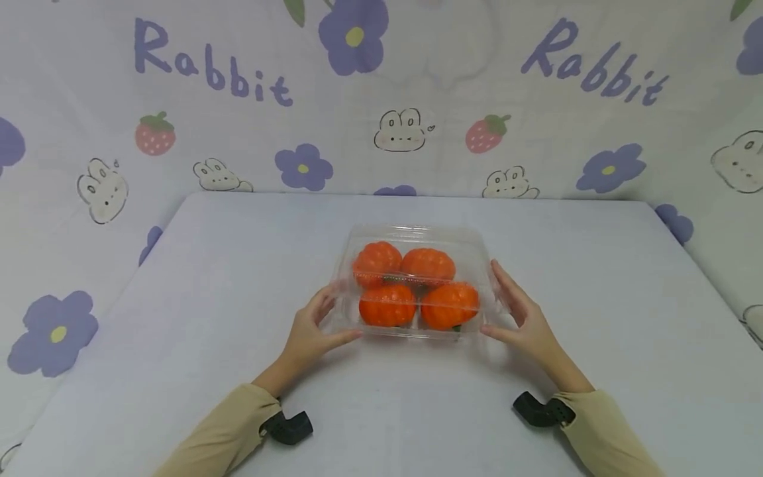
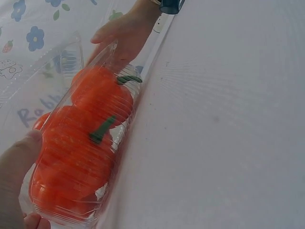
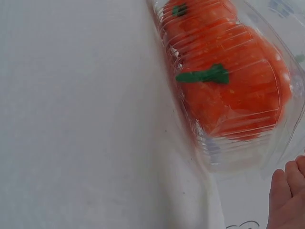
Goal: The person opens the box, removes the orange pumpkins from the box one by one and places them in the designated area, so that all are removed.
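**Left hand holds a corner of the clear plastic container; right hand spread at its other side**

Your left hand [image 1: 311, 329] has its thumb at the front left corner of the clear plastic container [image 1: 467, 252] and its bent fingers along the left wall, lightly gripping it. Your right hand [image 1: 527, 326] is wide, fingers nearly straight beside the right wall, thumb by the lower right corner; the right wrist view shows those fingers just beside the plastic, holding nothing.

You have the container just below the centre of the head view, on the white table [image 1: 381, 411]. Inside sit four orange pumpkins [image 1: 387, 306], two above and two below; green stems [image 3: 205, 75] show through the plastic in your wrist views.

Your beige sleeves [image 1: 217, 430] enter from the lower left and lower right, each with a curved black piece [image 1: 291, 428] at the cuff. Across the top hangs a white backdrop [image 1: 447, 86] printed with rabbits, strawberries, purple flowers and "Rabbit".
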A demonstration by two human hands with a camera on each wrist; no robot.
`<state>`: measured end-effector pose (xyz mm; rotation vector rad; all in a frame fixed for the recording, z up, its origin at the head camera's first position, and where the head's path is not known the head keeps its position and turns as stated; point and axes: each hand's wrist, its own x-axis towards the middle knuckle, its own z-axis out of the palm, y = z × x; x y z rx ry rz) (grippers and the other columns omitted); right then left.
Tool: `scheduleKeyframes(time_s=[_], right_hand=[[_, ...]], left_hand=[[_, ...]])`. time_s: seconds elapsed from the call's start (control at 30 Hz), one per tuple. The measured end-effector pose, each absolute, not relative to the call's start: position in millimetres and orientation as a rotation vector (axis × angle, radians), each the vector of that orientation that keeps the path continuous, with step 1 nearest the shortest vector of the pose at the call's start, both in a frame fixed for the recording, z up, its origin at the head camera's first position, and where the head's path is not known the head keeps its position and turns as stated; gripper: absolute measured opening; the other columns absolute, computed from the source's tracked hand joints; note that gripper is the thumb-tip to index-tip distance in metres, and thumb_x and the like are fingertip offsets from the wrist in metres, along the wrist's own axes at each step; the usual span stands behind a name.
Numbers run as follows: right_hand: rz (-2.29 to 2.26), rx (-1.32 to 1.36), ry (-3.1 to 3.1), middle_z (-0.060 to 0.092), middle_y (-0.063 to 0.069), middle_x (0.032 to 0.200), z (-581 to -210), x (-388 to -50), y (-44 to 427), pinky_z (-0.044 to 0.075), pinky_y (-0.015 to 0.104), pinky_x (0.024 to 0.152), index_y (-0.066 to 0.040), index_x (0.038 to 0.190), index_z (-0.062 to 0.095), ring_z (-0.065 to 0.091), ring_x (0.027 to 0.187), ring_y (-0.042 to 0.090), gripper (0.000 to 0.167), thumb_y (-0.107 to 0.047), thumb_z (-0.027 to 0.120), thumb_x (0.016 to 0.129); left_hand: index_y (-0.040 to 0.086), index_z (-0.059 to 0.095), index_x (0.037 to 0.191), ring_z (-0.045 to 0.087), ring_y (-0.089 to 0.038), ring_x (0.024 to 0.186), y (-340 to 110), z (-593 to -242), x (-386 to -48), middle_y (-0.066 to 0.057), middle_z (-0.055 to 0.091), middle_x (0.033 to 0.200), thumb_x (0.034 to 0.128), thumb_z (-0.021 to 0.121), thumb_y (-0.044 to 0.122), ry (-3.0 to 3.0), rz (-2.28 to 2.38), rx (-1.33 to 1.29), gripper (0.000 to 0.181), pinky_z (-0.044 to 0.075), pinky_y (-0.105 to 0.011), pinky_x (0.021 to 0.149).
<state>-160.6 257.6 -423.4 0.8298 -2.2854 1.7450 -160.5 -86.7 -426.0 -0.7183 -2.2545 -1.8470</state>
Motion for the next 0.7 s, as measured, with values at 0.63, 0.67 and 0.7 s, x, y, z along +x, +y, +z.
scheduleKeyframes(time_s=[0.63, 0.67, 0.7], right_hand=[[1.699, 0.672, -2.317, 0.025, 0.023, 0.141, -399, -176, 261, 0.026, 0.024, 0.1, 0.007, 0.137, 0.025, 0.027, 0.128, 0.026, 0.08, 0.019, 0.065, 0.069], [1.7, 0.67, -2.316, 0.025, 0.022, 0.141, -397, -177, 260, 0.025, 0.024, 0.1, 0.007, 0.137, 0.024, 0.026, 0.128, 0.028, 0.079, 0.019, 0.064, 0.069], [1.695, 0.674, -2.318, 0.024, 0.022, 0.141, -396, -179, 260, 0.025, 0.026, 0.101, 0.007, 0.137, 0.024, 0.025, 0.128, 0.029, 0.079, 0.018, 0.064, 0.07]], left_hand=[[-0.015, 0.039, 0.124, 0.041, -0.034, 0.118, -81, -425, -159, -0.027, 0.044, 0.126, 0.0611, 0.077, -0.009, -2.248, -1.849, -0.708, 0.074, 0.031, -0.038, 0.097], [-0.015, 0.039, 0.123, 0.041, -0.034, 0.118, -81, -425, -159, -0.027, 0.044, 0.126, 0.0609, 0.077, -0.009, -2.247, -1.847, -0.706, 0.073, 0.031, -0.038, 0.097], [-0.015, 0.039, 0.123, 0.041, -0.034, 0.118, -82, -425, -159, -0.028, 0.044, 0.125, 0.0609, 0.077, -0.009, -2.244, -1.847, -0.709, 0.073, 0.031, -0.039, 0.097]])
